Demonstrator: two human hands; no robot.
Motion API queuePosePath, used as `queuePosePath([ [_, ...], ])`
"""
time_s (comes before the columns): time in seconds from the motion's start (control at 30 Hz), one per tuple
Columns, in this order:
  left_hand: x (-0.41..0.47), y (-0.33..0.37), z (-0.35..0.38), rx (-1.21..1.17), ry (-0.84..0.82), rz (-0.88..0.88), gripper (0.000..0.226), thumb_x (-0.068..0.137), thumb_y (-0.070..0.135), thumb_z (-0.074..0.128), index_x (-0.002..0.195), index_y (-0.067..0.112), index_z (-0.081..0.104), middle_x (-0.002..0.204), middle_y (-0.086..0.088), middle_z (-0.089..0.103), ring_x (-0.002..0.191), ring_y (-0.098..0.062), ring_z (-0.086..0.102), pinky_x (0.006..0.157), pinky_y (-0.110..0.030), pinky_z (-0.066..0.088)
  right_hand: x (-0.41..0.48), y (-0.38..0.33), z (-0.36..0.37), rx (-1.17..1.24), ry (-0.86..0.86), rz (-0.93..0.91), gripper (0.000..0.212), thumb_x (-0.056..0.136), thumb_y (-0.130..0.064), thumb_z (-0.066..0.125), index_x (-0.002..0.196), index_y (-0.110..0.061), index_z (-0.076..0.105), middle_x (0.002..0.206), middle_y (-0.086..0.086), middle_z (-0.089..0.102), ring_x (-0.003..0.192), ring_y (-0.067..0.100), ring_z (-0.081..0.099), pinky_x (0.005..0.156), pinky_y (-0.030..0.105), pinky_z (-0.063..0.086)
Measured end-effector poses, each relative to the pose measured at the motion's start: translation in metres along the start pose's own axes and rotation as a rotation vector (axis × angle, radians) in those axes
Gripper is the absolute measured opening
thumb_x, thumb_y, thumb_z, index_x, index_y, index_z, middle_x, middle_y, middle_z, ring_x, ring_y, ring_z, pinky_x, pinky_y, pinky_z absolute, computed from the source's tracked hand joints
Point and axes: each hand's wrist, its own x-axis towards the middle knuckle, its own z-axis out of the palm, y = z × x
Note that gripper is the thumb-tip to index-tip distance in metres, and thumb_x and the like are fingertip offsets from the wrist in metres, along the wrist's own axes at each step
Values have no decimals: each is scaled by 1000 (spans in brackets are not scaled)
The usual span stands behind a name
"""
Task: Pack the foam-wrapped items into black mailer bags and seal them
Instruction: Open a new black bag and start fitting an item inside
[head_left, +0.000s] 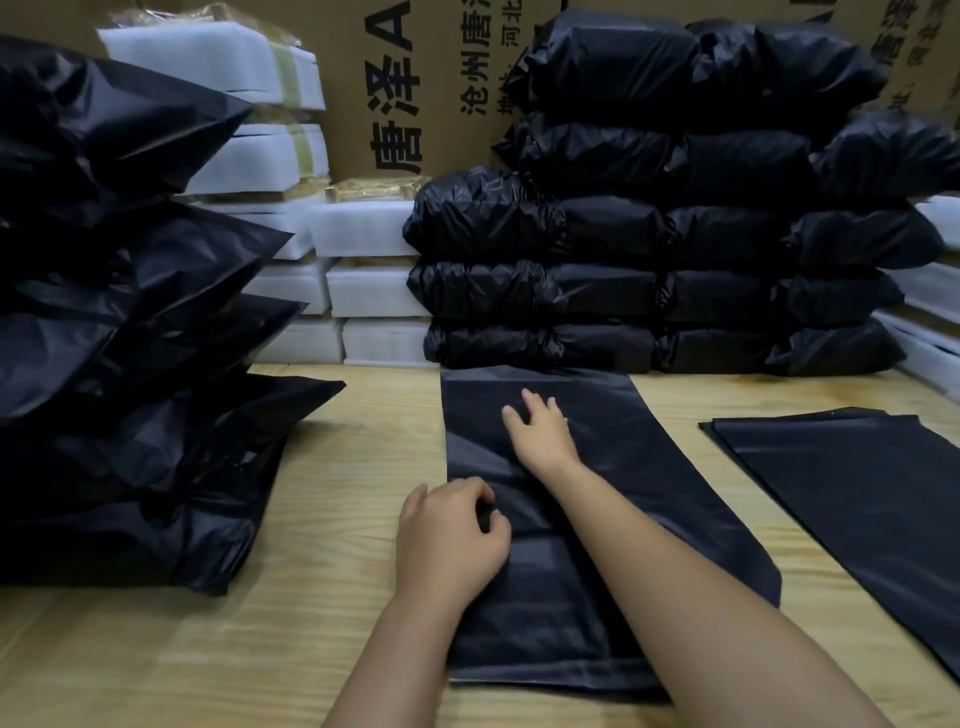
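Lying flat on the wooden table (332, 519), a black mailer bag (597, 571) is seen in the head view, running lengthwise away from the person. Its far edge nearly touches the stack of packed black bags (675, 270) at the back; its near edge stops short of the table's front. A strip of bare wood is left open on each side: to the left up to the leaning pile of filled bags (130, 364), to the right up to the flat empty mailers (857, 493). White foam-wrapped items (379, 291) are stacked behind, between the two black piles, against a printed cardboard box (415, 88).

The bag's surface is matte, lightly creased, with a slight fold near its middle. The left hand (452, 540) is curled at the bag's left edge, its fingers pinching the plastic. The right hand (540, 426) is laid palm-down on the bag's far half, fingers spread loosely and pressed onto it.
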Motion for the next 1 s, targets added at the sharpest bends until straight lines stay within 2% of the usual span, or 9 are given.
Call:
queuePosePath([
  [0.17, 2, -6, 8, 92, -19, -49, 23, 86, 39, 53, 106, 31, 62, 111, 13, 63, 123, -3, 46, 114, -31, 10, -37, 25, -54, -207, 20, -128, 41, 99, -40, 40, 137, -29, 47, 153, -3, 32, 144, 18, 17, 116, 51, 0],
  [0.33, 2, -10, 3, 198, -53, -69, 30, 93, 44, 45, 119, 33, 57, 131, 11, 56, 131, -8, 39, 116, -41, 5, -109, 74, -76, -484, -335, -90, 72, 81, -75, 38, 145, -51, 16, 159, -10, -7, 145, 19, -14, 113, 51, -11],
  [0.4, 1, -9, -1, 283, -49, -41, 33, 96, 45, 41, 123, 33, 55, 136, 11, 51, 134, -11, 36, 115, -43, 3, -125, 85, -67, -542, -322, -113, 75, 79, -80, 27, 144, -54, 2, 157, -11, -15, 144, 17, -19, 114, 48, -15],
  [0.47, -1, -8, -6, 268, -18, 84, 31, 96, 43, 43, 120, 31, 59, 129, 13, 56, 128, -9, 41, 114, -38, 12, -128, 85, -58, -595, -239, -141, 71, 82, -78, 18, 145, -53, -3, 157, -11, -16, 144, 17, -20, 113, 48, -15],
  [0.57, -9, -4, -15, -118, -144, 242, 24, 84, 47, 63, 104, 34, 67, 110, 21, 63, 109, 3, 52, 100, -21, 37, -123, 81, -51, -628, -189, -161, 68, 85, -75, 16, 146, -50, -1, 158, -8, -12, 144, 18, -17, 113, 50, -13],
  [0.67, -19, 1, -17, -176, -373, 262, 29, 71, 53, 74, 94, 38, 69, 124, 24, 55, 122, 9, 39, 109, -18, 17, -121, 80, -53, -564, -169, -198, 68, 87, -71, 26, 147, -47, 6, 159, -9, -3, 145, 15, -13, 114, 49, -11],
  [0.77, -19, 2, -18, -173, -412, 203, 7, 77, 44, 73, 81, 41, 68, 134, 20, 52, 133, 6, 32, 113, -27, 2, -127, 75, -62, -416, -75, -350, 50, 90, -56, 48, 137, -42, 41, 154, -14, 23, 145, 9, 4, 118, 46, 1],
  [0.87, -17, 3, -19, -171, -429, 207, 5, 84, 41, 67, 80, 44, 67, 134, 18, 54, 134, 2, 32, 114, -30, 4, -135, 66, -70, -328, 22, -602, 18, 87, -41, 63, 100, -31, 70, 114, -20, 55, 116, 1, 39, 100, 32, 37],
  [1.0, -18, 6, -16, -136, -324, 242, 12, 90, 42, 58, 93, 35, 67, 113, 17, 65, 117, -1, 49, 109, -24, 17, -144, 53, -67, -519, -12, -684, 25, 82, -45, 66, 97, -26, 68, 93, -16, 55, 88, 5, 43, 81, 20, 36],
])
